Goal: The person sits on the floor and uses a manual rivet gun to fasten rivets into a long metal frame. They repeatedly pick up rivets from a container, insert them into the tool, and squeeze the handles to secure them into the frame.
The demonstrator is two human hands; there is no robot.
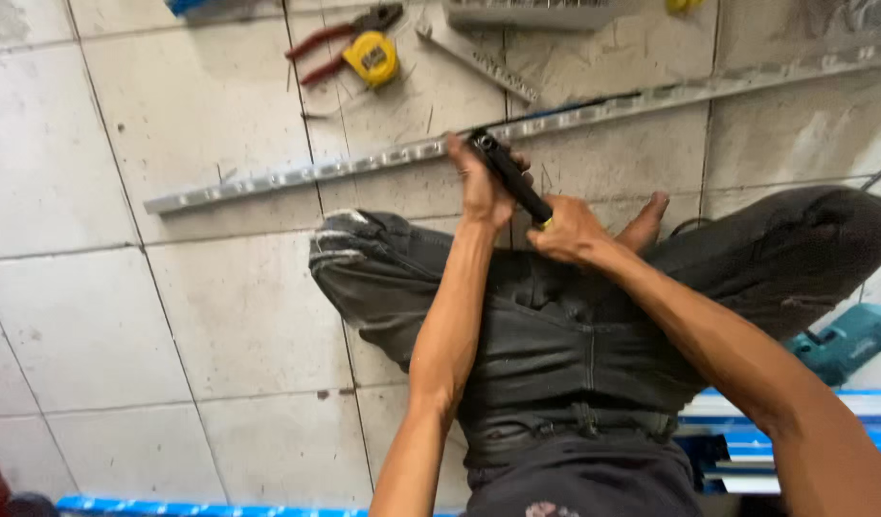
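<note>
Rail [297,175], a long grey metal strip with a row of holes, lies flat on the tiled floor [96,287]; its long axis runs from about 8 o'clock at the left up to 2 o'clock at the right, crossing just beyond the person's knees. The left hand [481,187] reaches forward, arm nearly straight, and presses down on the rail near its middle, fingers curled over its top edge and also touching the tip of a black tool [513,178]. That tool slants from 11 o'clock at the rail down to 5 o'clock, where the right hand [570,233] is clenched round its handle, elbow bent back towards the body. The person sits with legs in dark trousers [555,335] folded on the floor.

At 12 o'clock beyond the rail lie red-handled pliers [340,38], a yellow tape measure [372,57] and a short metal bracket [479,59]. At 3 o'clock, beside the right knee, sits a teal power drill [847,340]. Blue strips [737,445] lie at 5 o'clock.
</note>
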